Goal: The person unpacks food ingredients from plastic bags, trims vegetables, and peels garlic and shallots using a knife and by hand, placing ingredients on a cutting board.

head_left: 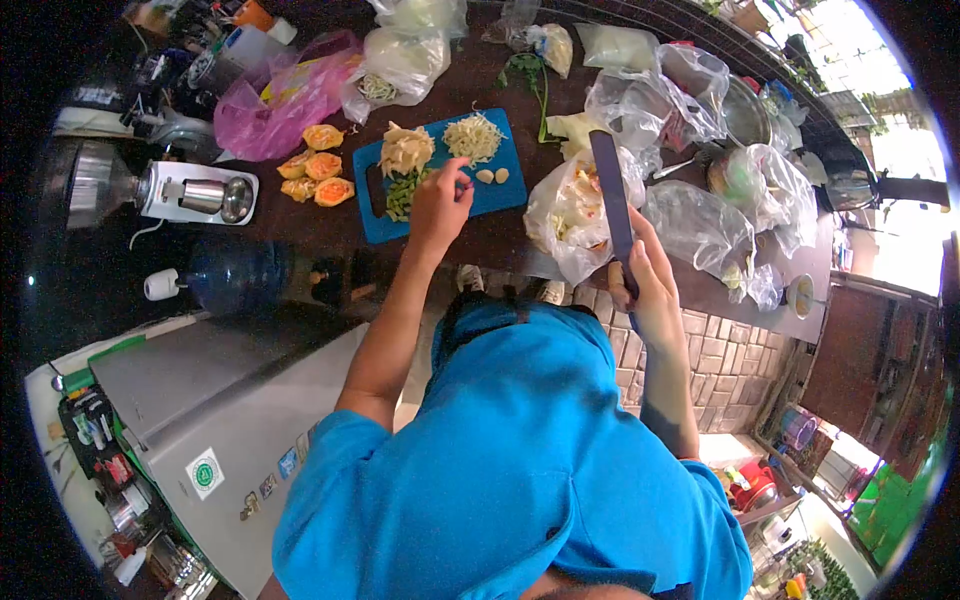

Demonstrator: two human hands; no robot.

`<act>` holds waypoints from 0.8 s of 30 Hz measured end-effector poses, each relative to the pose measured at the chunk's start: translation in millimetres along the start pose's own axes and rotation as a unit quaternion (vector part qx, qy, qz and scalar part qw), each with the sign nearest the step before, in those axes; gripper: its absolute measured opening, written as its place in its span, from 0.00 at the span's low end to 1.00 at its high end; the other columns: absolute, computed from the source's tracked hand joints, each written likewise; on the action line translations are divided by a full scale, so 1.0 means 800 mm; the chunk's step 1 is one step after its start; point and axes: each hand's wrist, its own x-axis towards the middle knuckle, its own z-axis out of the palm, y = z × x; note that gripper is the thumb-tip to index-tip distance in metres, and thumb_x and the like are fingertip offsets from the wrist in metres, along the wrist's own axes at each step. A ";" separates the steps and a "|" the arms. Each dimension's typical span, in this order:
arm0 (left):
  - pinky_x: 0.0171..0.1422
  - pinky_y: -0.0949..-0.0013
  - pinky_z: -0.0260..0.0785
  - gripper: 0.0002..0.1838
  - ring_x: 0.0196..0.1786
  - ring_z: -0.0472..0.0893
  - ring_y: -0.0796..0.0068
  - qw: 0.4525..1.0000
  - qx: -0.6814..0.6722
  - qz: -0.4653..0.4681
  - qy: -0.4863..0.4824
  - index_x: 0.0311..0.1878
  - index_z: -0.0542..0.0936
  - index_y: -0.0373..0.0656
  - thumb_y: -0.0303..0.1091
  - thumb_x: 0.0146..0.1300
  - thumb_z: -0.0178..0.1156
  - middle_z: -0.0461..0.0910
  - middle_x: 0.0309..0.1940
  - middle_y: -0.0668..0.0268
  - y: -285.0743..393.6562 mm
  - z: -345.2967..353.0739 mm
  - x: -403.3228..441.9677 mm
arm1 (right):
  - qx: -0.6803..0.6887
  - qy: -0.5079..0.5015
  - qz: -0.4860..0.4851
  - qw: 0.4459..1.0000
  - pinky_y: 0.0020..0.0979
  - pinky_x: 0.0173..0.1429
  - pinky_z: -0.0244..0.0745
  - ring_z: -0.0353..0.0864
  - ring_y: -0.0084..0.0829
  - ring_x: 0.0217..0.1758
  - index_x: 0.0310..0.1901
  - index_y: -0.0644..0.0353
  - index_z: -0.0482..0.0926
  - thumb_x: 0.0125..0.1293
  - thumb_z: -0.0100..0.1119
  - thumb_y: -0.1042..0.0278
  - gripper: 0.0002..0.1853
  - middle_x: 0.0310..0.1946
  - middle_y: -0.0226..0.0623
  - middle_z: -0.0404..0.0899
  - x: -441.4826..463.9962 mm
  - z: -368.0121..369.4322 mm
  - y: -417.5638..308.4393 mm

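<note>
A blue cutting board (470, 208) lies on the dark table. On it are pale sliced pieces (407, 150), thin whitish shreds (473, 138), chopped green pieces (402, 195) and two garlic cloves (493, 176). My left hand (440, 208) hovers over the board beside the green pieces, fingers loosely bent and apart, with nothing visible in them. My right hand (652, 275) is closed round the handle of a large knife (612, 185), its broad blade raised above a plastic bag of scraps (570, 215).
Orange-yellow pieces (323, 165) lie left of the board, near a pink bag (285, 105) and a white appliance (200, 193). Beyond the board are clear bags (405, 60) and a leafy green stalk (543, 95). More bags (700, 225) and a metal pot (747, 112) crowd the right.
</note>
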 end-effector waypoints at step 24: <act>0.42 0.69 0.72 0.08 0.41 0.82 0.71 0.957 -0.284 -0.050 0.015 0.41 0.79 0.41 0.26 0.58 0.65 0.83 0.36 0.66 0.054 -0.026 -0.005 | -0.050 -0.004 0.002 0.999 0.18 0.28 0.54 0.58 0.13 0.23 0.69 0.58 0.60 0.77 0.39 0.62 0.22 0.20 0.18 0.58 0.009 0.010 0.003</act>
